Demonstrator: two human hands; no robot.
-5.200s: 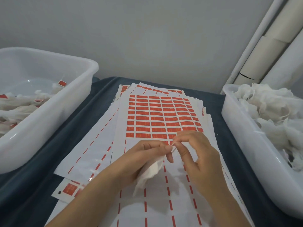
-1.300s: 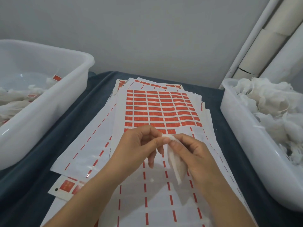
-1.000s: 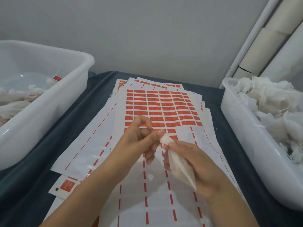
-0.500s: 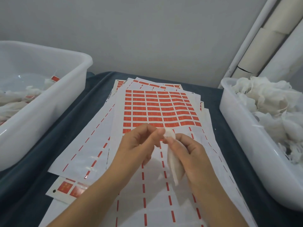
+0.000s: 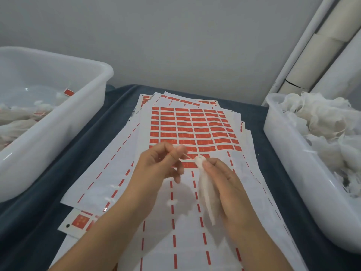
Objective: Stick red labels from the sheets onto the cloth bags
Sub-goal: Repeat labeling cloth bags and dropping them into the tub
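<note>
Above the label sheet (image 5: 195, 130), the right hand (image 5: 224, 184) wraps a cloth bag (image 5: 206, 190) while the left hand (image 5: 160, 165) pinches its drawstring (image 5: 184, 155) taut, likely cinching it shut.

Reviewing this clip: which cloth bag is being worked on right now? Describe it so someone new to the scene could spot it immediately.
Start at the stack of label sheets in the middle of the dark table, between two white tubs. Just above the sheets, the right hand holds one small white cloth bag, while the left hand pinches its drawstring. Unlike the bags piled in the tubs, it alone is in hand.
</note>
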